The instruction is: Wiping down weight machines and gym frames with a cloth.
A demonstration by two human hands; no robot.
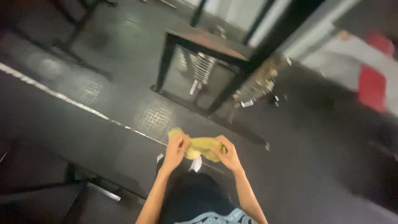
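We see a dark rubber floor (103, 54) filling most of the view, blurred by head motion, with a pale stripe (62, 97) running diagonally across it from the left edge toward the hands. Next biggest is a weight machine (215, 62) at upper centre: black frame, brownish top plate, a stack of metal weight plates (204, 67) inside it and a second stack (257, 87) to its right, base bar reaching down toward the right hand. It stands well ahead of the hands, not touching anything we hold. At far right a red and white shape (371, 83), too blurred to identify. Upper left, black equipment legs (74, 41); lower left, another dark frame with a metal bar (110, 194), partly out of view. Our dark trousers (195, 199) and a strip of light blue top (215, 217) fill the bottom centre. The yellow cloth (199, 147) is held in the air between both hands, just above the legs, bunched up. Left hand (177, 147) grips the cloth's left end with fingers curled around it; right hand (227, 154) is closed on the right end, thumb over the fabric. A small white patch (195, 164), maybe a shoe tip, shows under the cloth; we cannot tell for sure.
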